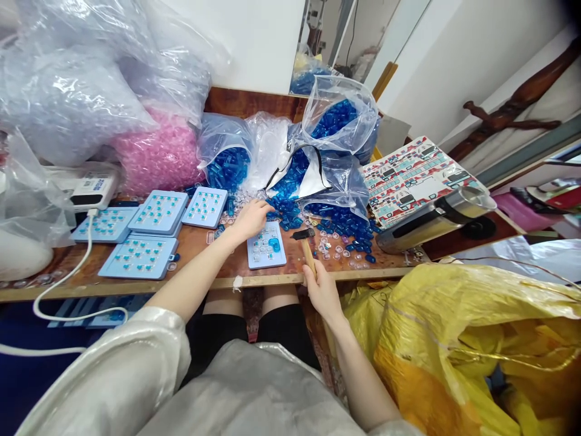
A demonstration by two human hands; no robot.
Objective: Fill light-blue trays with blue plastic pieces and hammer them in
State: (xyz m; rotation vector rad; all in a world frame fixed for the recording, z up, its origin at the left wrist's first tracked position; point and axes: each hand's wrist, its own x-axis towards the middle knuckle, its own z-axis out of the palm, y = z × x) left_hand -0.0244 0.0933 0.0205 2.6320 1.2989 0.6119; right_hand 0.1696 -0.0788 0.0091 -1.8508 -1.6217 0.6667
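Note:
My right hand [323,289] is wrapped round the wooden handle of a small hammer [309,254], its dark head resting over the table by the tray. My left hand [251,219] reaches across the upper left corner of a light blue plastic tray [267,259]. Its fingers are bent together at the edge of a heap of blue translucent pieces [287,212]; whatever they pinch is too small to make out. On that tray lie small clear parts and a brighter blue piece [274,244]. Small clear rings [338,249] are scattered right of the hammer.
Several filled light blue trays [138,257] are stacked at the left, near a white cable [90,230]. Bags of blue pieces [229,166] and pink pieces [158,151] line the back. A metal jug [408,233] lies at the right, above a yellow sack [431,327].

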